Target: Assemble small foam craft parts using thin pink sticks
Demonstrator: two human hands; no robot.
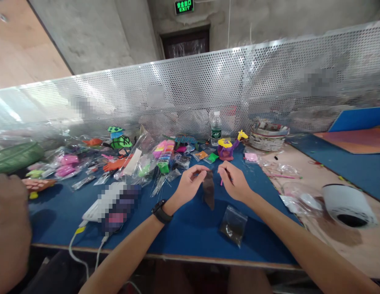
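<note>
My left hand, with a black watch on the wrist, pinches the top of a dark brown strip between thumb and fingertips. The strip hangs down, wide and flat, narrowing to a point. Just to its right, my right hand is closed with thumb and fingers together; whatever lies between them, if anything, is hidden. A small pink-purple piece shows beside that hand. On the blue mat below lies a clear zip bag with dark brown material inside. Behind my hands stands a purple and yellow giraffe-like figure.
To the left lie a white device with cables, bagged coloured clay and thin wires. A water bottle and a basket stand behind. A white container sits right. Another person's hand is far left.
</note>
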